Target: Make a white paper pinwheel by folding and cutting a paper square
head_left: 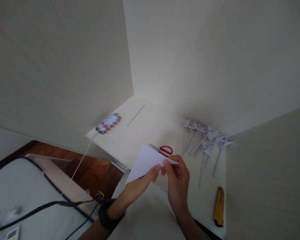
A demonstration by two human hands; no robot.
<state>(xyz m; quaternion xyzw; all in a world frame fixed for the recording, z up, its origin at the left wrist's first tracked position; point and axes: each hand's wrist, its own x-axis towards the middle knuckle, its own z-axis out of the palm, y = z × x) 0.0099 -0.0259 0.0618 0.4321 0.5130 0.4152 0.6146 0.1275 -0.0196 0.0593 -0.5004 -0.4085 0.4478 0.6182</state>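
A sheet of white paper with a slanted, folded-looking outline is held up in front of me above the white desktop. My left hand pinches its lower edge. Close beside it, my right hand grips the paper's pointed right corner between thumb and fingers. Just behind the paper lie scissors with red handles, their blades partly covered by it. To the right rest several white paper pinwheels on thin paper sticks, bunched against the back wall.
A single thin white stick lies toward the back left. Near the left edge is a blurred-out device with a white cable. A yellow-and-black utility knife sits at the front right. A mattress stands lower left, with a dark strap across it.
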